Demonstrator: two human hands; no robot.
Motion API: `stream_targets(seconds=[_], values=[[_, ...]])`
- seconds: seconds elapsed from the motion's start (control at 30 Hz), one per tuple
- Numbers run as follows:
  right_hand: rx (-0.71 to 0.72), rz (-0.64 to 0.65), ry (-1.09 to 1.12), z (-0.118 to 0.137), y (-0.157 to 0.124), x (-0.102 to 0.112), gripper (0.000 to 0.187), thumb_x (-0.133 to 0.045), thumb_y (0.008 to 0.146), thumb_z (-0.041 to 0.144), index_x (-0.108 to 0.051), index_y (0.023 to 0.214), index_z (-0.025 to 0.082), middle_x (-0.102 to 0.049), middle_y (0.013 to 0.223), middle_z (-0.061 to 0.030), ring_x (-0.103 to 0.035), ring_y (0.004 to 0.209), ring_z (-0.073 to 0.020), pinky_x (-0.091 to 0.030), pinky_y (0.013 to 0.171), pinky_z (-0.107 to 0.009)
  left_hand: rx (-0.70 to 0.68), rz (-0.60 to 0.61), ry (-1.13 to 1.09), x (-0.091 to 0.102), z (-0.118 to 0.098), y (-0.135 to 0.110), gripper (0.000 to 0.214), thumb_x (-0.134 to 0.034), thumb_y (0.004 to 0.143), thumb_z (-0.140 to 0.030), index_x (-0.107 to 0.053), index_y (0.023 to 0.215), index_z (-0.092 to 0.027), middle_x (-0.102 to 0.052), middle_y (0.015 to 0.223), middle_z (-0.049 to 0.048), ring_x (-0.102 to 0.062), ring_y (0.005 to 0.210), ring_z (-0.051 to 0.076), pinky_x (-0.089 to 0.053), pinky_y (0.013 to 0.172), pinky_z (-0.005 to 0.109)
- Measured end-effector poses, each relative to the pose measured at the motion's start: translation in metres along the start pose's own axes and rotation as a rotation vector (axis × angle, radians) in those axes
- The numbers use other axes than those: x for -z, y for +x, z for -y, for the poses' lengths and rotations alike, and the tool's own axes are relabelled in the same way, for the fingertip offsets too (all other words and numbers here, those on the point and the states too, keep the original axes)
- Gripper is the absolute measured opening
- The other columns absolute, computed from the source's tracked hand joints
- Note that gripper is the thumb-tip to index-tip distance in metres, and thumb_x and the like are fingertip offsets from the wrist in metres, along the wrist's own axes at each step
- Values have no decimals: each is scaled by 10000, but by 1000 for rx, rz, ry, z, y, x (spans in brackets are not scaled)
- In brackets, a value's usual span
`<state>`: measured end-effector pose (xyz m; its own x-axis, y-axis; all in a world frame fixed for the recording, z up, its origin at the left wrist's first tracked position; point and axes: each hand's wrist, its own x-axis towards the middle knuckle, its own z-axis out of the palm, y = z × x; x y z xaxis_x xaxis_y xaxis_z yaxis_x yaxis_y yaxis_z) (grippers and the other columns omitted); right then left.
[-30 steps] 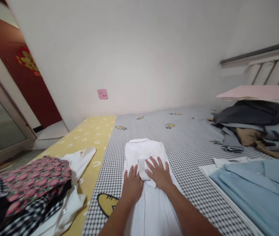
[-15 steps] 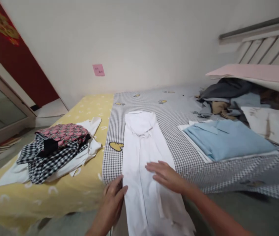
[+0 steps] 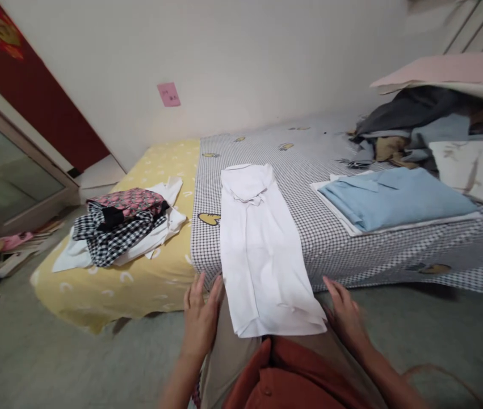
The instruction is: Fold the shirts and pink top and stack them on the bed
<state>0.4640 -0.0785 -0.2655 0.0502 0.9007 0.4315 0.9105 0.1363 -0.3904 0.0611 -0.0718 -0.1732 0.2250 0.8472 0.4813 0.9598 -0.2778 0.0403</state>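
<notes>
A white shirt (image 3: pixel 262 244) lies folded into a long strip, its collar at the far end on the bed and its lower end over my knees. Beside its left edge is my left hand (image 3: pixel 201 315), fingers apart and holding nothing. My right hand (image 3: pixel 345 318) is just off the lower right edge of the shirt, fingers stretched out and slightly blurred. Neither hand grips the cloth; whether the fingertips touch it I cannot tell.
To the left, a loose pile of checked, floral and white clothes (image 3: pixel 126 221) rests on the yellow sheet (image 3: pixel 168 159). A folded light blue shirt (image 3: pixel 394 201) lies on white cloth at the right. Behind it are heaped dark clothes (image 3: pixel 411 111). The bed's front edge meets my knees.
My right hand has left the shirt's surface and moved right, past its edge. My left hand remains by the left edge. The view has tilted down, showing the shirt's lower end on my lap.
</notes>
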Motion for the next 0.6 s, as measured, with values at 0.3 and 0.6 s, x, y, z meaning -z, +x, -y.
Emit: stream_targets(seconds=[0.3, 0.6], values=[[160, -38, -28, 46, 45, 4, 443, -322, 1022, 199, -582, 1364, 306, -536, 1482, -113, -470, 1391, -287, -352, 1131, -603, -397, 76, 197, 18, -1, 16, 725, -445, 927, -49, -292, 1565, -357, -370, 1627, 37, -181, 1550, 280, -35, 1274, 557], [507, 271, 45, 55, 71, 22, 572, -508, 973, 79, -550, 1374, 486, -448, 1570, 36, -300, 1504, -283, -241, 1198, -647, -673, 136, 157, 31, -20, 42, 576, -399, 945, -54, -474, 1465, -288, -386, 1616, 5, -197, 1547, 218, 77, 1268, 566]])
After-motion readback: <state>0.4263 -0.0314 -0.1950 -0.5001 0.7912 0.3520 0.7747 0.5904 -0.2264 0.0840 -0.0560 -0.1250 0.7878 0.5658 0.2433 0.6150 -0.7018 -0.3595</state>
